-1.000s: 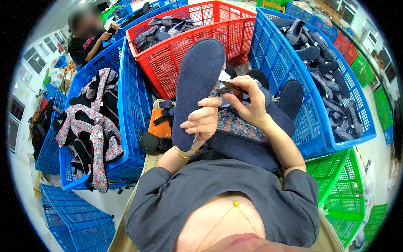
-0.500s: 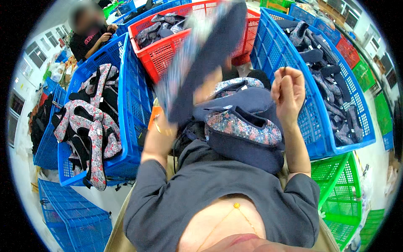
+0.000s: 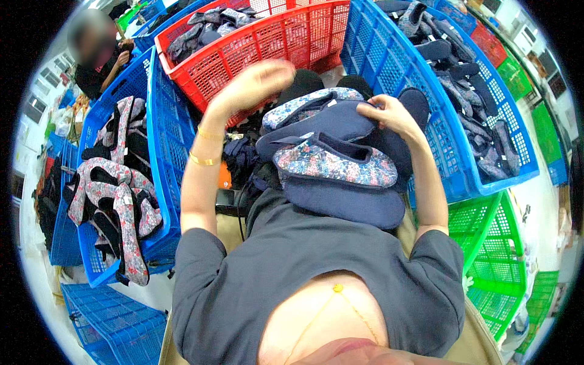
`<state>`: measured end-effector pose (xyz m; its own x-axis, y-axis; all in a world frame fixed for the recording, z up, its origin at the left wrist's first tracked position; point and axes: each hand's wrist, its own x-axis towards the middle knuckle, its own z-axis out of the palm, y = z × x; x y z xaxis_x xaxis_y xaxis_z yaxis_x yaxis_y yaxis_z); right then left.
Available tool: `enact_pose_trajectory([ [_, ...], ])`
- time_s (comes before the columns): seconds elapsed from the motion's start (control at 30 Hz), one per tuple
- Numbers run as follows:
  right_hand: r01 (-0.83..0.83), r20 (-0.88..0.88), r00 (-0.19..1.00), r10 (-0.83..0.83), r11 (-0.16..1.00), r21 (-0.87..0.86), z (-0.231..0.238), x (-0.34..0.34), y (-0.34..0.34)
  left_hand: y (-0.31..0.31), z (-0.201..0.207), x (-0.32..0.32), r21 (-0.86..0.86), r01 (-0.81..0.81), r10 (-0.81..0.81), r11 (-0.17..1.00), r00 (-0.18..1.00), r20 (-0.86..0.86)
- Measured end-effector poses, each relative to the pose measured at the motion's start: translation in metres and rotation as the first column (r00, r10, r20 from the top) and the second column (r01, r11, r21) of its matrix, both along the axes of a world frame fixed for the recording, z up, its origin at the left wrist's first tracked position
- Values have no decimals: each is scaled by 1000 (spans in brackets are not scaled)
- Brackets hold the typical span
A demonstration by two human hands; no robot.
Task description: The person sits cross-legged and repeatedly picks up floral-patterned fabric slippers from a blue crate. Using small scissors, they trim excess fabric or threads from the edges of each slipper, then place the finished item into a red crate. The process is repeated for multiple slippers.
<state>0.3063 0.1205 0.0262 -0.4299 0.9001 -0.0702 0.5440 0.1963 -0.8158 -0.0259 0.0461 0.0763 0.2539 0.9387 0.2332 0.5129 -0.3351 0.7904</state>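
Several floral slippers with navy soles lie heaped on my lap. In front is a floral slipper [image 3: 334, 163], opening upward, above a thick navy sole [image 3: 344, 198]. Behind it a slipper with its navy sole turned up [image 3: 328, 126] rests near another blue-floral one [image 3: 307, 106]. My right hand [image 3: 392, 117] is closed on the right end of that upturned slipper, thumb on the sole. My left hand [image 3: 263, 82] is raised beyond the heap, before the red crate, its fingers stretched out and slightly blurred, with nothing visible in it.
A red crate [image 3: 255, 64] of slippers stands ahead. Blue crates flank me: the left one [image 3: 164, 140] holds pink-floral slippers, the right one [image 3: 420, 103] dark-patterned ones. A green crate [image 3: 496, 261] is at lower right. A person [image 3: 97, 61] stands at far left.
The navy-soled slipper my left hand was swinging up is out of that hand; where it went is not shown. My right hand has come down onto a slipper in the heap.
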Motion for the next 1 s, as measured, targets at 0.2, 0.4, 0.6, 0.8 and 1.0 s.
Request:
enact_pose_trajectory([
  [0.2, -42, -391, 920, -6, 993, -113, 31, 3, -21, -46, -40, 17, -99, 146, -127, 984, 975, 182],
  [0.4, 81, -756, 643, 123, 971, 227, 35, 16, -23, -54, -32, 10, 9, 22, -23, 1000, 926, 378],
  [0.6, 86, -685, 625, 373, 840, 536, 26, 8, -20, -53, -43, 8, 300, -229, 165, 926, 960, 224],
  [0.8, 262, -459, 793, 400, 457, 850, 31, 2, -30, -48, -58, 19, 79, -327, 183, 942, 695, 695],
  [1.0, -78, 77, 907, 414, -14, 997, 35, -15, -70, -45, -51, 36, -110, 278, 54, 954, 203, 978],
])
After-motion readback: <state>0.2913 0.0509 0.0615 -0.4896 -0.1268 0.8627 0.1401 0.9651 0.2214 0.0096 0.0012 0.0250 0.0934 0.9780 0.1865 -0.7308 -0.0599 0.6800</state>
